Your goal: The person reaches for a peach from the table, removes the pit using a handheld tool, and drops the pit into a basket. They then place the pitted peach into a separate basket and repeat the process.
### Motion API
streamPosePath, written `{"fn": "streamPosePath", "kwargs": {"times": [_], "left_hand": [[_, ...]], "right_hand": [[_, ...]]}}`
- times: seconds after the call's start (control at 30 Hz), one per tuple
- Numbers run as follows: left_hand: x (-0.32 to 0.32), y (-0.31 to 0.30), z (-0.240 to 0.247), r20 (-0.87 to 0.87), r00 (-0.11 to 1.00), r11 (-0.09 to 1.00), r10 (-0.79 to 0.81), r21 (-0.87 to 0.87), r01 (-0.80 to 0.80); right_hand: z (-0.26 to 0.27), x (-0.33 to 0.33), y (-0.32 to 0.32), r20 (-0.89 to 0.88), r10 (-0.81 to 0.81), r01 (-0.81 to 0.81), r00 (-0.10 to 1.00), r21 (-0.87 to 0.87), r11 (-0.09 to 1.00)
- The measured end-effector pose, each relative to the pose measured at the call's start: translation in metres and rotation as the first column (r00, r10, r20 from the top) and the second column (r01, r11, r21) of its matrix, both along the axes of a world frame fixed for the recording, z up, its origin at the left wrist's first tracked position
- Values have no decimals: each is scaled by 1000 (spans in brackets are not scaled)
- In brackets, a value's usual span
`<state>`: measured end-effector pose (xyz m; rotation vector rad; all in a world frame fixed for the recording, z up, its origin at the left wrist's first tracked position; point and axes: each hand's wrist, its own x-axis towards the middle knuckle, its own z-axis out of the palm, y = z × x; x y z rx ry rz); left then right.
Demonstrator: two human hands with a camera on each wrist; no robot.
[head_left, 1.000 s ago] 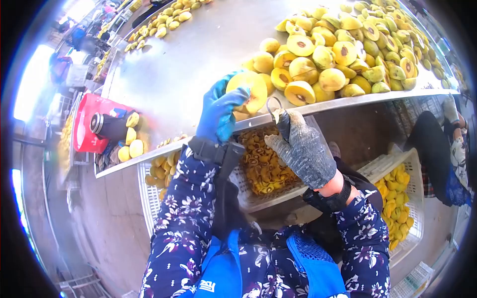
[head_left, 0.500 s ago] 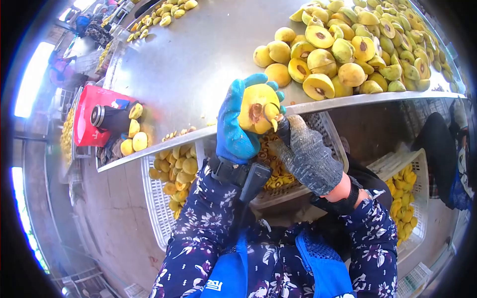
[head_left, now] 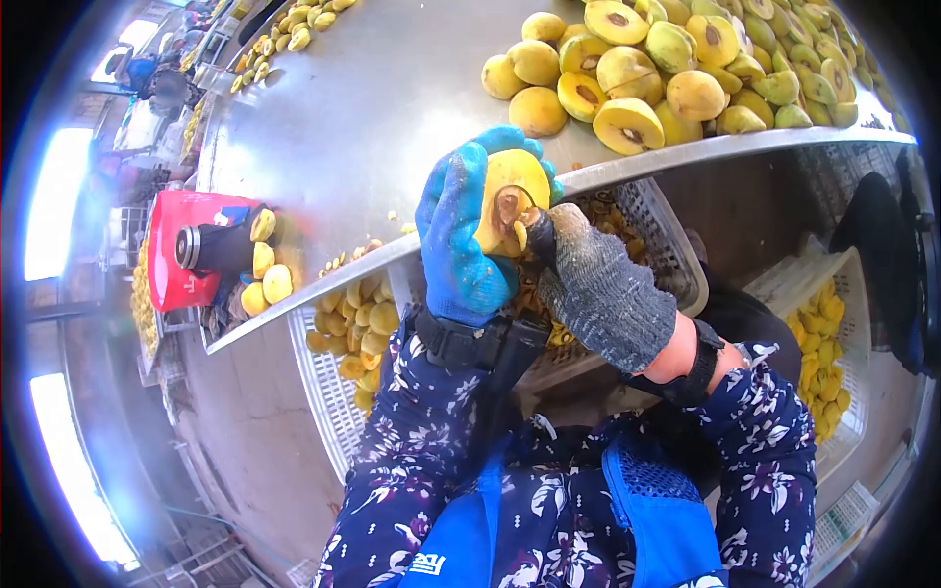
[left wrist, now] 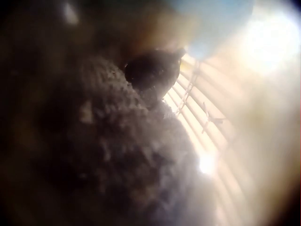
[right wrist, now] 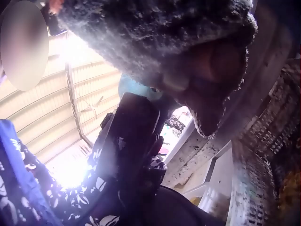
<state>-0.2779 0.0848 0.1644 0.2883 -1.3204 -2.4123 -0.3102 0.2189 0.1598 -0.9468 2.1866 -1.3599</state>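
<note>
My left hand (head_left: 459,235), in a blue glove, cups a yellow peach half (head_left: 520,176) with its cut face turned up. The brown pit hollow shows in the middle of that face. My right hand (head_left: 618,299), in a grey knit glove, grips the dark handle of a curved pitting knife (head_left: 540,237). Its blade end meets the peach flesh beside the hollow, where a small piece of flesh stands up. In the left wrist view the grey glove (left wrist: 136,146) looms large and blurred around the dark handle (left wrist: 155,73).
A metal table (head_left: 363,108) carries a heap of peaches (head_left: 627,78), many halved. A red bag (head_left: 181,235) and a dark flask (head_left: 221,247) lie at its left. Below are crates with peach halves (head_left: 368,328), pits, and yellow pieces (head_left: 823,363).
The left hand has turned the peach half face up and drawn it near the table edge. The pitting knife, apart from the peach at first, has moved into its cut face.
</note>
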Motion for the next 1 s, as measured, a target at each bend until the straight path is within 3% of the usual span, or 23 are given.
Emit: {"fn": "streamPosePath", "kwargs": {"times": [0.13,0.27,0.33,0.43,0.5,0.53,0.57,0.63,0.7,0.8,0.83,0.9,0.93,1.0], "left_hand": [[2,1,5,-74,997,999,-29,22,31],[4,-1,9,26,1000,1000,-6,-5,6],[6,-9,12,173,967,921,-186,-311,233],[3,-15,8,186,950,910,-251,-288,297],[3,-6,12,164,958,905,-237,-322,279],[2,2,12,52,981,938,-187,-287,194],[1,6,12,-57,990,964,-132,-242,115],[4,4,10,-25,992,954,-124,-278,112],[7,0,12,127,971,928,-201,-293,230],[6,-6,9,137,957,904,-256,-316,287],[6,-7,8,136,943,875,-303,-352,332],[6,-6,11,129,946,875,-298,-360,325],[6,-6,13,155,937,853,-314,-388,350],[6,-8,14,172,923,810,-343,-443,383]], "right_hand": [[9,4,1,119,19,-25,993,46,999],[5,9,5,173,65,-83,983,101,991],[-3,12,8,230,67,-88,971,84,993],[-8,13,9,254,79,-77,964,-19,997],[2,8,13,261,20,-52,965,114,992],[1,7,15,256,20,-51,966,114,992],[-1,6,19,224,84,-95,971,36,995],[0,7,22,193,147,-142,970,-40,989],[8,10,24,336,175,-173,925,-36,984],[15,10,30,504,223,-228,834,-52,972],[9,12,31,512,226,-236,829,-47,971],[-1,17,29,389,279,-190,878,-253,949],[3,15,32,395,282,-194,874,-248,949],[18,7,38,806,313,-215,503,-234,948]]}}
